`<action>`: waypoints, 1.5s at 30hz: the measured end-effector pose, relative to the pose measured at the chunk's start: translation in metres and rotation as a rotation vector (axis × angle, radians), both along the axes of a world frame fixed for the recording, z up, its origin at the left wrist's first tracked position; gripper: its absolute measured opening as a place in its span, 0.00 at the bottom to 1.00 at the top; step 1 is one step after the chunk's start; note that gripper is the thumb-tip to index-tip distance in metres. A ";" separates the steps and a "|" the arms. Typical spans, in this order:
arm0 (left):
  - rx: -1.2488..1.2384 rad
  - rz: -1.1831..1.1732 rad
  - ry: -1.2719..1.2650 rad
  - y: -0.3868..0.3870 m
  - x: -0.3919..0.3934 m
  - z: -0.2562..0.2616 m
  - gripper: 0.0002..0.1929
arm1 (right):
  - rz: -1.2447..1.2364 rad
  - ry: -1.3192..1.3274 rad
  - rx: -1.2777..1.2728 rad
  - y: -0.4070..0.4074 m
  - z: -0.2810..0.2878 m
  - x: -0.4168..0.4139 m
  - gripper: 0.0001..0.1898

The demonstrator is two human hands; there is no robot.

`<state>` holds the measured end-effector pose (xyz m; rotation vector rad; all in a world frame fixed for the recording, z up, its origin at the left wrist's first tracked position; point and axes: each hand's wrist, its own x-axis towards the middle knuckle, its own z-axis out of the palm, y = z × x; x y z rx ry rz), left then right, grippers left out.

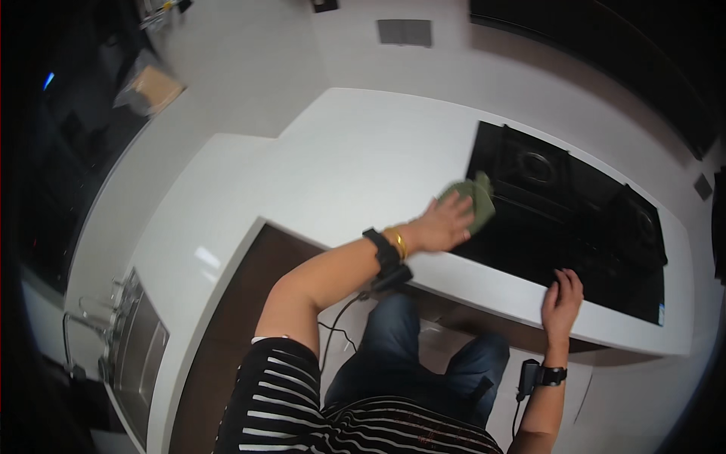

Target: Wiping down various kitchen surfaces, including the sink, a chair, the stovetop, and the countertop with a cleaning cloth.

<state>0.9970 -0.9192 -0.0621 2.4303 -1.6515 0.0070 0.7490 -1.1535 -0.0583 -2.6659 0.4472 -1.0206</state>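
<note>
My left hand (445, 224) lies on a green cloth (482, 205), fingers spread, holding it down. The cloth is bunched across the left edge of a black glass gas cooktop (510, 238), partly over the white countertop (351, 164). Part of the cloth is hidden beneath my palm. Farther right, my right hand (561, 298) rests at the cooktop's front edge with loosely bent fingers and nothing visible in it.
Two burners with black pan supports, a left one (534, 165) and a right one (644, 221), stand on the cooktop. At the left is a steel sink (139, 352) with a faucet (85, 320). A plastic-wrapped package (153, 91) sits on the window ledge. Cables hang from both wrist straps.
</note>
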 end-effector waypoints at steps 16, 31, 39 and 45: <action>0.045 1.292 -0.115 0.362 0.060 -0.005 0.24 | 0.016 0.045 -0.003 0.000 -0.018 0.003 0.14; 0.210 1.077 -0.096 0.350 0.112 0.021 0.18 | -0.049 0.111 -0.116 -0.010 -0.021 0.001 0.16; 0.224 1.064 -0.207 0.331 0.119 0.007 0.17 | -0.042 0.136 -0.064 -0.007 -0.020 0.004 0.16; 0.091 0.693 -0.209 0.333 0.035 0.010 0.21 | -0.034 0.137 -0.083 -0.008 -0.021 0.003 0.16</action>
